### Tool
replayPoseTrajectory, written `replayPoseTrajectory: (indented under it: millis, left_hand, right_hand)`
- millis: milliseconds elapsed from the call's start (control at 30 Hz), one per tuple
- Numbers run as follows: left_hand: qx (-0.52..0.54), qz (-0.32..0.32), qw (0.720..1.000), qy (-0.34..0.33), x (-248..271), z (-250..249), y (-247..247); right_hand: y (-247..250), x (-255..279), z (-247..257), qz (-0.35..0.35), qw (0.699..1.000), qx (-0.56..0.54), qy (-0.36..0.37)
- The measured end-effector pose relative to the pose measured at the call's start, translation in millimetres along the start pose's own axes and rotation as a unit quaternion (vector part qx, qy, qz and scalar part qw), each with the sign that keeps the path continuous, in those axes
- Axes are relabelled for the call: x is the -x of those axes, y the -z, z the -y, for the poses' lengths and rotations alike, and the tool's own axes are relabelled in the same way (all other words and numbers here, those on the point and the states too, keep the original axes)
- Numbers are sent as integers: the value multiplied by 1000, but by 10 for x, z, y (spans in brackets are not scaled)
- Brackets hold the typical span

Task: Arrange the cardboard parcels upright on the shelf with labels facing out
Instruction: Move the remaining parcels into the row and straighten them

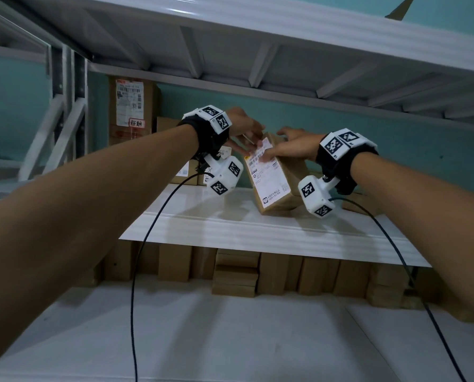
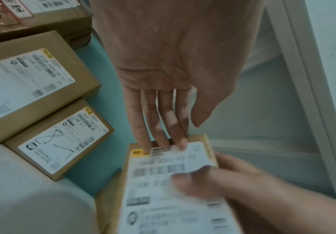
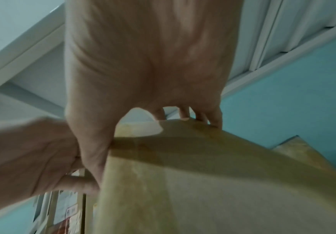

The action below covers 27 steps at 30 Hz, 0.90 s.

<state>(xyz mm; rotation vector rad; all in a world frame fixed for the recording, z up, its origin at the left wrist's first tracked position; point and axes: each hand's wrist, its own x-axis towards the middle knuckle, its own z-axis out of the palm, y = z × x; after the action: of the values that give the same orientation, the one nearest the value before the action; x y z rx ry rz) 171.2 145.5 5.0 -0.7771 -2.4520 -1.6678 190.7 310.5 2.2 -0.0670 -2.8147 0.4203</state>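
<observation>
A cardboard parcel (image 1: pixel 271 177) with a white label stands tilted on the white middle shelf (image 1: pixel 257 230), label toward me. My right hand (image 1: pixel 288 147) grips its top end, thumb on the label (image 2: pixel 163 197) and fingers over the back edge (image 3: pixel 203 123). My left hand (image 1: pixel 246 130) reaches in from the left; its straight fingers (image 2: pixel 163 134) touch the upper edge of the label. In the right wrist view the parcel's plain brown side (image 3: pixel 203 182) fills the lower frame under my right hand (image 3: pixel 147 79).
Two smaller labelled parcels (image 2: pixel 23 82) (image 2: pixel 63 142) lie to the left at the back. A tall labelled box (image 1: pixel 132 108) stands in the far left corner. Another brown box (image 3: pixel 295 147) sits behind on the right. Several boxes (image 1: pixel 235 271) line the lower shelf. The upper shelf (image 1: pixel 257 51) hangs close overhead.
</observation>
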Motion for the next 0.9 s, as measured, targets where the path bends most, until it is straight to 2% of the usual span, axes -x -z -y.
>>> replayPoseTrajectory:
  millis: [133,233,333,467,700,800,900]
  left_hand:
    - [-58,-19,998,9,-5,41,61]
    - [-39,34,997,56,37,50,47]
    - [-18,59,998,34,54,17,32]
    - [-22,31,999,-21,4,21,42]
    - [-113,11,993,-32,-70,139,17]
    - [-164,24,986,-25,-91,214,-5]
    - [-209,4,977,-36,-110,221,-15]
  right_hand:
    - [96,43,-78,4,984,-176,19]
    - [142,90,-67,4,971,-234,42]
    - [155,111,-58,2,965,-254,60]
    - [193,95,-113,-45,977,-193,78]
    - [79,74,-128,-31,994,-47,98]
    - [-54,31,-135,-51,989,73,121]
    - [-84,-8,-128,-60,985,100,128]
